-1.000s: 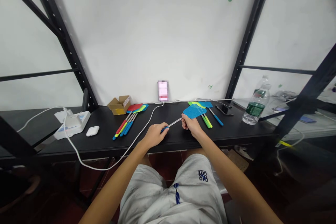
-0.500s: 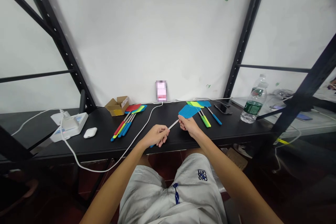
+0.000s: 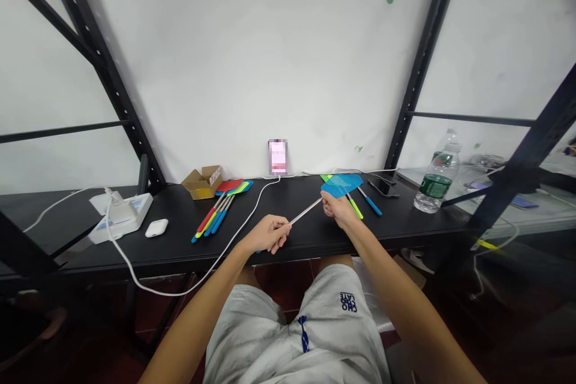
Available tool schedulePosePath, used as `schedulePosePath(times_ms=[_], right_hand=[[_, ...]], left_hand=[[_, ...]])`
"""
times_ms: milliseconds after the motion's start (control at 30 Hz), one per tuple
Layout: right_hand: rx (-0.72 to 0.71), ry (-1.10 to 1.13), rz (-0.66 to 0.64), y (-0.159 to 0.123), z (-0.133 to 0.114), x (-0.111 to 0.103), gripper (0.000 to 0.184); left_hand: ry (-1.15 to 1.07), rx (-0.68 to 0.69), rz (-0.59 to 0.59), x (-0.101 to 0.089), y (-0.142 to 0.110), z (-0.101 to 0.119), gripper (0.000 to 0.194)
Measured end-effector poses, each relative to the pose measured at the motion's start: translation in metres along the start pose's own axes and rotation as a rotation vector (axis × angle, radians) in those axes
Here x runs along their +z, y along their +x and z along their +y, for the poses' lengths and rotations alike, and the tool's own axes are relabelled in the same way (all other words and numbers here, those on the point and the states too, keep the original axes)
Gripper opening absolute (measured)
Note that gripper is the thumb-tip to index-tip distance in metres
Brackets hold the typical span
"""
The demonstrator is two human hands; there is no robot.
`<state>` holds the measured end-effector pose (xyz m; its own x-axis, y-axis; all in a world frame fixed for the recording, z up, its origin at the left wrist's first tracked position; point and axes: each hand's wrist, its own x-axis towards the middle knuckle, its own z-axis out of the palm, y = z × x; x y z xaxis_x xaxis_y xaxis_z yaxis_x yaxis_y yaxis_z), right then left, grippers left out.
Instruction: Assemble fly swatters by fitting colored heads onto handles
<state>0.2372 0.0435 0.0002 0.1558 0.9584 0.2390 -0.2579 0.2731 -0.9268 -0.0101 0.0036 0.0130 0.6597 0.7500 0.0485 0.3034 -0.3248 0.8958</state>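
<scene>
A blue fly swatter (image 3: 341, 185) with a thin metal rod is held slanting over the front of the black desk. My left hand (image 3: 271, 233) is closed round its lower end, hiding most of the blue handle. My right hand (image 3: 336, 209) pinches it where the rod meets the blue mesh head. A stretch of bare rod shows between the hands. Behind the head lie a yellow-green fly swatter (image 3: 355, 209) and another blue fly swatter (image 3: 371, 204), partly covered. To the left, several fly swatters (image 3: 218, 216) in red, yellow-green and blue lie in a bunch.
An open cardboard box (image 3: 201, 183) stands behind the left bunch. A lit phone (image 3: 278, 158) leans on the wall, its white cable (image 3: 243, 222) crossing the desk. Left are a power strip (image 3: 123, 219) and white earbuds case (image 3: 156, 228); right, a dark phone (image 3: 383, 186) and water bottle (image 3: 435, 183).
My right hand has moved right and slightly up with the swatter's head, and more metal rod now shows between my hands. My left hand stays nearly in place.
</scene>
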Motion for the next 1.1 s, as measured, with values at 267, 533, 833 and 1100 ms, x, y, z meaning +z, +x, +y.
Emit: schedulePosePath(times_ms=[267, 533, 833, 1100], right_hand=[[-0.096, -0.021, 0.070, 0.012, -0.020, -0.042, 0.035], [0.033, -0.032, 0.102, 0.012, -0.018, -0.040, 0.037], [0.071, 0.025, 0.322, 0.014, -0.024, -0.043, 0.024], [0.005, 0.072, 0.433, 0.017, -0.018, -0.043, 0.024]], left_hand=[[0.001, -0.014, -0.085, -0.012, -0.010, 0.004, 0.031], [-0.007, -0.011, -0.067, -0.009, -0.007, 0.002, 0.029], [0.011, -0.021, -0.068, -0.009, -0.009, 0.004, 0.030], [0.024, -0.025, -0.051, -0.008, -0.008, 0.002, 0.030]])
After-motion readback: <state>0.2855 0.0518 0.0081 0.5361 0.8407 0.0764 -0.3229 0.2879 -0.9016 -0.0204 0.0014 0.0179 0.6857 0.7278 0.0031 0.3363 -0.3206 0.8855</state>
